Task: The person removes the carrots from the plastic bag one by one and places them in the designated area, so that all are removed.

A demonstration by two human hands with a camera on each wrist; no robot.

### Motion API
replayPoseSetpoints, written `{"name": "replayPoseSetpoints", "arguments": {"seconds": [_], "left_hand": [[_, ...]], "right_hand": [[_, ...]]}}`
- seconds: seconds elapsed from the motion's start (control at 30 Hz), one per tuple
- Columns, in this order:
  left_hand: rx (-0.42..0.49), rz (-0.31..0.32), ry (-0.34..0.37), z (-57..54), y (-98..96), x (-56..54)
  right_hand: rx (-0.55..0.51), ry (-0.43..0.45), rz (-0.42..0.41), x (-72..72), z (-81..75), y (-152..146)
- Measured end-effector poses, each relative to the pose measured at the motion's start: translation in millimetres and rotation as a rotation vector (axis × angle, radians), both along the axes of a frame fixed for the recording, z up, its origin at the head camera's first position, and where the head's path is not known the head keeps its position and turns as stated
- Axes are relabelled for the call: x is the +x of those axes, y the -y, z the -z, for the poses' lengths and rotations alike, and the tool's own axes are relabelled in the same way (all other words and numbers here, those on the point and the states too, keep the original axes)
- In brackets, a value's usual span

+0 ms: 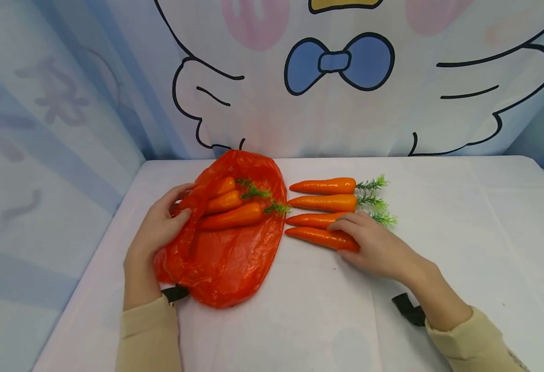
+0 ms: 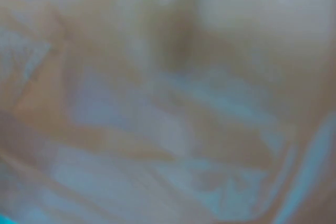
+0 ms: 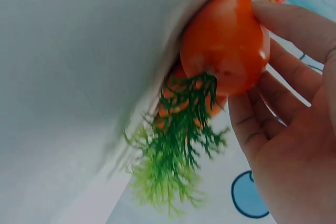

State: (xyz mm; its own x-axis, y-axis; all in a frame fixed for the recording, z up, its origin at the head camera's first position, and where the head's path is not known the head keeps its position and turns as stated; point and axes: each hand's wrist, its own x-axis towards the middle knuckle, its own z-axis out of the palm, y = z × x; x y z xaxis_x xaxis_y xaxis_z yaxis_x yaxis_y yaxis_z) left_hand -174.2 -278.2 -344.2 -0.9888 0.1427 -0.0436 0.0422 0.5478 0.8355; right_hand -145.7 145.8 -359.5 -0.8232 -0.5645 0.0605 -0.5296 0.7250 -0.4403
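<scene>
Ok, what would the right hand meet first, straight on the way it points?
The next carrot, most likely, just past the near carrot the right hand pinches; fingertip depth is unclear.

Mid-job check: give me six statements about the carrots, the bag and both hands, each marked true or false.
1. The left hand grips the thin red plastic bag. True.
2. The right hand holds the nearest glossy orange carrot with a green leafy top in the row beside the bag. True.
3. That row has six carrots. False: it has four.
4. The row's leafy tops point toward the bag. False: the pointed tips do.
5. Three carrots show against the red plastic. True.
6. The left wrist view shows carrots sharply. False: it is too blurred to make out any.
</scene>
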Motion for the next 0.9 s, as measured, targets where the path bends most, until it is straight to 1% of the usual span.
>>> {"name": "replayPoseSetpoints", "arguments": {"seconds": [0.2,0.5,0.77,0.9], "left_hand": [[0.005,-0.002,0.005,0.7,0.4,-0.9],[0.005,-0.012,0.016,1.7,0.2,-1.4],[0.005,-0.019,0.031,0.5,0.1,-0.8],[0.01,-0.018,0.036,0.1,-0.3,-0.5]], "right_hand": [[0.004,0.015,-0.007,-0.3,-7.9,-10.9],[0.019,0.069,-0.03,0.1,-7.8,-13.6],[0.014,0.012,-0.038,-2.5,-4.5,-12.0],[0.013,0.012,-0.033,-2.6,-3.7,-12.1]]}}
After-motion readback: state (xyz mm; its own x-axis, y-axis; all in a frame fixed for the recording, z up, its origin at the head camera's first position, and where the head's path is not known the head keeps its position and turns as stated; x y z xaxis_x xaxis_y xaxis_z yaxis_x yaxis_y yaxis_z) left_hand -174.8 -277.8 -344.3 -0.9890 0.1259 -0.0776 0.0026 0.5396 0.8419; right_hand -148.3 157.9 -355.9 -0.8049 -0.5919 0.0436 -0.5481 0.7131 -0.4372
